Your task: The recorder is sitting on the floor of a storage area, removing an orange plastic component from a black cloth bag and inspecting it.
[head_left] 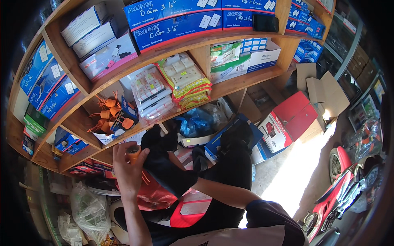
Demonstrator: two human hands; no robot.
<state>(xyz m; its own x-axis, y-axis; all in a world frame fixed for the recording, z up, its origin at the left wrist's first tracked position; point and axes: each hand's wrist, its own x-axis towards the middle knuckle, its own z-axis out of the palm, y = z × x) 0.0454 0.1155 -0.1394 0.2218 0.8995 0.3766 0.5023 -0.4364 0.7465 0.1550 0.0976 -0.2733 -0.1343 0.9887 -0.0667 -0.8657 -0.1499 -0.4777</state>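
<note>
My left hand point(125, 164) is raised at the front of the shelf, thumb and fingers closed round an orange lamp holder point(133, 154). Its round dark opening faces up, and orange wires point(145, 177) dangle below. Close beside it on the right, black cloth point(166, 170) covers much of my right wrist and hand point(176, 161). The fingers of that hand are hidden, so its grip does not show. More orange lamp holders point(108, 115) with wires stand in an open box in the shelf compartment just beyond my left hand.
The wooden shelf point(172, 43) curves across, filled with blue boxes point(176, 30) and packs of white sockets point(182, 71). Below are a blue plastic bag point(197, 123), a red bag point(154, 194) and a red carton point(293, 117). A red motorbike point(336, 188) stands at right.
</note>
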